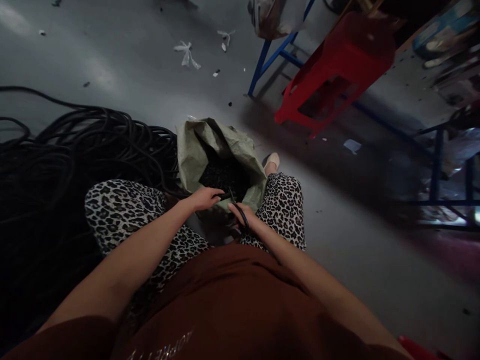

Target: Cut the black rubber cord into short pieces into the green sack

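Between my knees stands a pale green woven sack (191, 155), its mouth open and dark small pieces (225, 175) inside. My left hand (205, 198) is closed around a black rubber hose or cable (222, 196) over the sack's near rim. From the left, the black length runs in from a large tangled heap. My right hand (243, 216) grips a pair of scissors (244, 218) by black handles. The blades point up toward the end of the black length, close to my left fingers. Whether the blades touch it I cannot tell.
A heap of black hose or cable (123, 135) covers the floor at left. A red plastic stool (345, 60) stands or leans at upper right, beside a blue metal frame (262, 62). White plastic scraps (185, 54) lie on the grey floor.
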